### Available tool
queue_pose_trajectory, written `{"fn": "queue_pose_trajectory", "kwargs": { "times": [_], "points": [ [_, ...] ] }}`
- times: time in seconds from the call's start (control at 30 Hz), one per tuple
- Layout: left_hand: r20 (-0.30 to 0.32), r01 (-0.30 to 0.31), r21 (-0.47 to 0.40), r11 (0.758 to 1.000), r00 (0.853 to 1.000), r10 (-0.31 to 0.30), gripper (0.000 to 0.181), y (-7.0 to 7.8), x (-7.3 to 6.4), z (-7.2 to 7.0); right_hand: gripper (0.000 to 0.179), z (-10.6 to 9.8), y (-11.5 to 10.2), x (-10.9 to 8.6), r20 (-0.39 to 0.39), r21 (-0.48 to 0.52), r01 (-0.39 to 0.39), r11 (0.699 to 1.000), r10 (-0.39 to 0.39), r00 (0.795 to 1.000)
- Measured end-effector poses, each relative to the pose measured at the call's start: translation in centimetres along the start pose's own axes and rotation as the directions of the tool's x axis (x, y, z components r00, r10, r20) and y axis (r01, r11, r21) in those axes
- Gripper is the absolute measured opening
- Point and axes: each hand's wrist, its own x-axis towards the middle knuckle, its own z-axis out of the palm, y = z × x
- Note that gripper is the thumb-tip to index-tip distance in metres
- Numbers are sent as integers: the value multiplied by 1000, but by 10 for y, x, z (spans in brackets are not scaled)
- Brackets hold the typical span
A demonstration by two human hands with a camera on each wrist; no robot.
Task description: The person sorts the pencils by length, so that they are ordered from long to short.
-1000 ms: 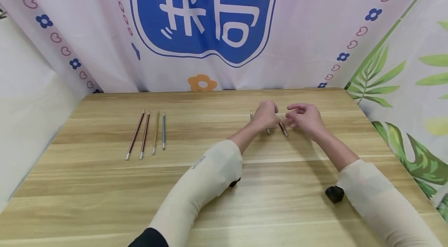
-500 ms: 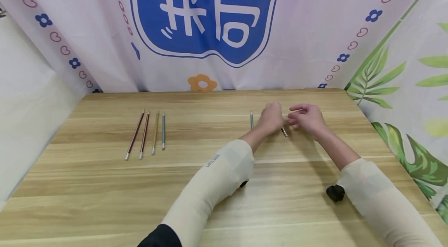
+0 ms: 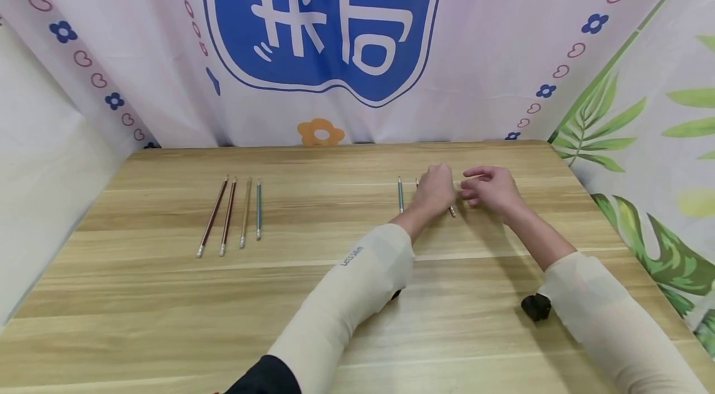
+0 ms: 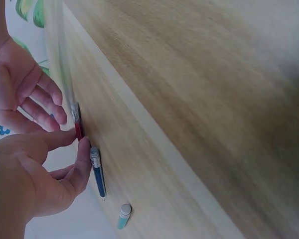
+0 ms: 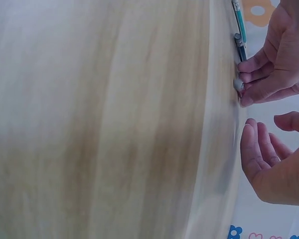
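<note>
1. My landmark is the round-petalled orange flower (image 3: 309,131), printed flat on the softly creased cloth backdrop (image 3: 475,71); below it spreads the smooth, wood-grained table (image 3: 313,326).
2. Right of the flower and lower, I have the left hand (image 3: 437,188) pinching a slim red pencil (image 4: 78,128) between thumb and finger, the pencil's metal-banded eraser end poking out.
3. Farther right of the flower, I see the right hand (image 3: 493,187) near the left one but apart from it, its fingers loosely bent and spread from the thumb.
4. Right of the flower, short of the left hand, lies a straight teal pencil (image 3: 400,194); a dark pencil (image 4: 98,175) sits between it and the red one.
5. Left of the flower, four thin pencils (image 3: 228,216) lie side by side, white eraser ends towards me: two dark red, one yellow, one teal.
6. Cream fabric sleeves (image 3: 357,295) cover both forearms.
</note>
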Motion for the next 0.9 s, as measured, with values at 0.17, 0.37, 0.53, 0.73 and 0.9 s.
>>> {"fn": "queue_pose_trajectory", "kwargs": {
  "times": [0.17, 0.37, 0.53, 0.73, 0.9],
  "points": [
    [-4, 15, -11, 1000, 1000, -16, 17, 0, 1, -1, 44, 0, 1, 1, 5, 14, -22, 1000, 22, 1000],
    [-5, 22, -12, 1000, 1000, -22, 18, 0, 2, -1, 44, 1, 1, 1, 11, 26, -20, 999, 20, 1000],
    [24, 97, -53, 994, 995, -96, 17, 1, 1, -3, 45, 2, 0, 0, 25, 43, -22, 999, 21, 999],
    [23, 132, -80, 988, 991, -130, 25, 0, 1, -9, 46, 6, 1, 0, 64, 93, -26, 995, 20, 998],
    [44, 139, -167, 976, 990, -134, 39, -5, 3, -15, 45, 11, 2, 2, 93, 145, -18, 989, 4, 996]
  ]
}}
